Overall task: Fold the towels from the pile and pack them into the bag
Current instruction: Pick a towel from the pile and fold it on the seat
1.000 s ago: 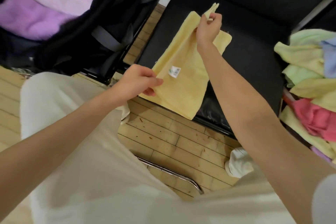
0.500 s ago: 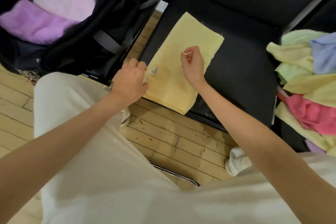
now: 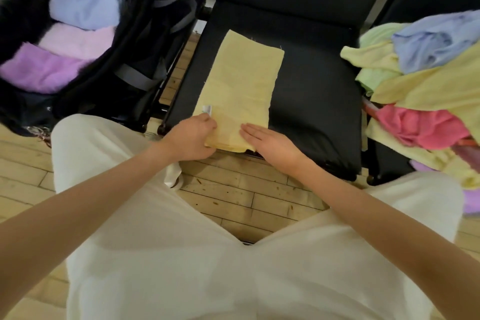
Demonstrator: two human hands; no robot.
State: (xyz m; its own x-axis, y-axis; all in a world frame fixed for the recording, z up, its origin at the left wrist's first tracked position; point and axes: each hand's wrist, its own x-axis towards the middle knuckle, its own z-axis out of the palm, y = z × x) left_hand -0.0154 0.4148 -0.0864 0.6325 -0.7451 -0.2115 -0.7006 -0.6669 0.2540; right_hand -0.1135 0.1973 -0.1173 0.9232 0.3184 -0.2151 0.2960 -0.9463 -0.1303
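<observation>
Yellow towel (image 3: 240, 91) lies folded into a long strip on the black chair seat (image 3: 311, 101), near end hanging slightly over the front edge. Left hand (image 3: 191, 139) pinches the near-left corner, fingers curled shut on the fabric, just below the white label (image 3: 207, 109). Right hand (image 3: 272, 141) lies flat and spread, palm down on the near-right corner, not gripping. Nothing on the seat besides the towel. Left of the chair: open black bag (image 3: 109, 65) with blue (image 3: 83, 5), pink (image 3: 78, 39) and purple (image 3: 41, 67) folded towels inside. Right: unfolded pile (image 3: 426, 91) on the next seat, yellow, green, blue and red mixed. White trousers (image 3: 181, 254) fill the foreground over a wood floor (image 3: 246, 195).
</observation>
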